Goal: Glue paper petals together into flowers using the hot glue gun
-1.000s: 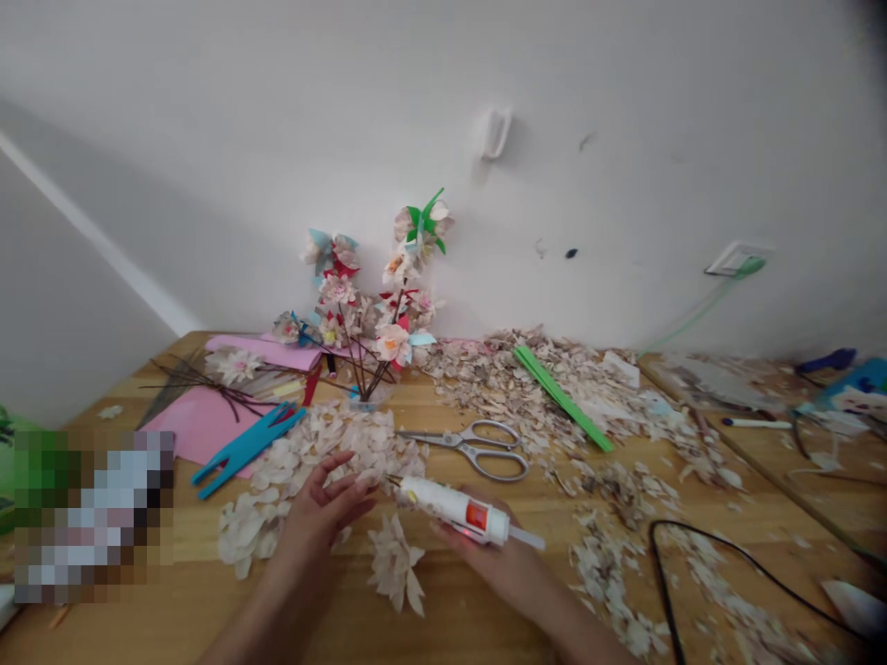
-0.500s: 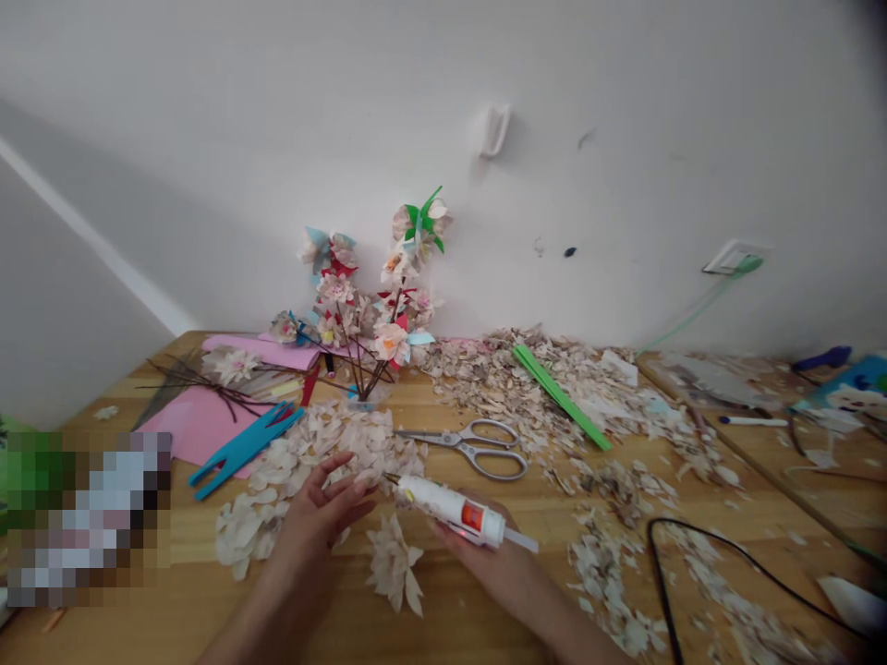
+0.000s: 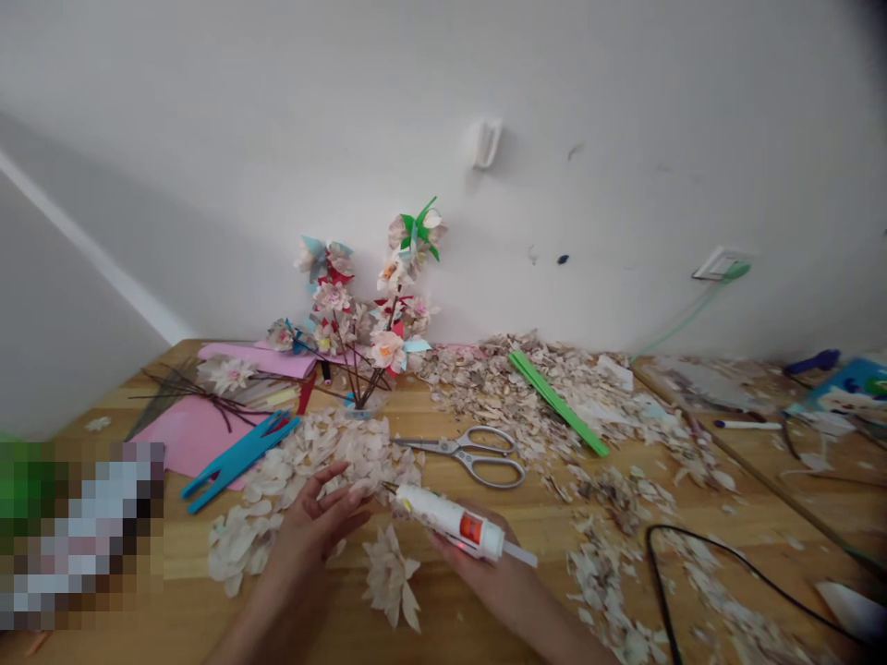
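My right hand (image 3: 495,573) is wrapped round a white hot glue gun (image 3: 443,519) with an orange label and a clear glue stick poking out of its back end. The gun's nozzle points left, close to the fingertips of my left hand (image 3: 322,513). Those fingers pinch what looks like a pale petal (image 3: 365,487), partly lost against the petals behind. Below, between both hands, a cream petal flower (image 3: 392,577) lies on the wooden table. Loose petals (image 3: 357,445) spread beyond my left hand, and grey-handled scissors (image 3: 464,450) lie just past the gun.
Finished flowers on stems (image 3: 360,323) stand by the wall. Blue strips (image 3: 239,462), pink paper (image 3: 187,429) and brown stems (image 3: 208,392) lie left. Green strips (image 3: 558,402) cross a wide petal heap (image 3: 478,379). A black cable (image 3: 735,551) loops at right.
The view has shifted slightly, so the scene sits a little lower and further left. Both hands, the glue gun and the flower keep nearly the same positions relative to each other.
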Tool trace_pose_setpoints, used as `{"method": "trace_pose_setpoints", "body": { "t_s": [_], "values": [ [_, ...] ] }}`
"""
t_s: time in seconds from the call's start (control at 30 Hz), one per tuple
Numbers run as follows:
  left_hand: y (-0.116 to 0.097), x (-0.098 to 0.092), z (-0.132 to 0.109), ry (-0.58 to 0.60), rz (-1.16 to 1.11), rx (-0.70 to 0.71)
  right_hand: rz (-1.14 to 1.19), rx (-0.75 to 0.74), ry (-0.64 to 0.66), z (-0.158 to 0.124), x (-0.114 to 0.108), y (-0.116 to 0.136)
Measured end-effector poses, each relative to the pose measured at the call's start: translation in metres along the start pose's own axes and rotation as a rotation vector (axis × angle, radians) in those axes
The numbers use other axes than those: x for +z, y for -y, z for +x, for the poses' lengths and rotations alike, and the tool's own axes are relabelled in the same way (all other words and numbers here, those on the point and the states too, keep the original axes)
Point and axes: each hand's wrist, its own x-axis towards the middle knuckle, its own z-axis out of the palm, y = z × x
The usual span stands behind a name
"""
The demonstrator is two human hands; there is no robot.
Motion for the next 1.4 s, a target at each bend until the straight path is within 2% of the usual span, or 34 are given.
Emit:
{"method": "trace_pose_setpoints", "body": {
  "t_s": [0.17,0.4,0.6,0.83,1.13,1.27,1.4],
  "values": [
    [0.0,0.003,0.0,0.001,0.038,0.026,0.029,0.007,0.018,-0.001,0.003,-0.003],
    [-0.001,0.003,-0.002,-0.031,0.088,0.035,0.061,0.025,-0.018,-0.003,0.007,-0.015],
    [0.0,0.002,-0.002,-0.029,0.15,0.062,0.137,0.059,-0.02,-0.004,0.009,-0.015],
    [0.001,0.002,-0.003,-0.012,0.182,0.081,0.129,0.033,-0.016,-0.003,0.007,-0.01],
    [-0.001,0.004,-0.004,-0.042,0.155,0.077,0.036,0.021,-0.019,-0.003,0.008,-0.012],
    [-0.001,0.004,-0.002,-0.035,0.075,0.046,0.076,0.045,-0.058,-0.003,0.009,-0.014],
    [-0.001,0.004,-0.002,-0.033,0.027,0.014,0.085,0.022,-0.03,-0.002,0.006,-0.009]
  ]
}}
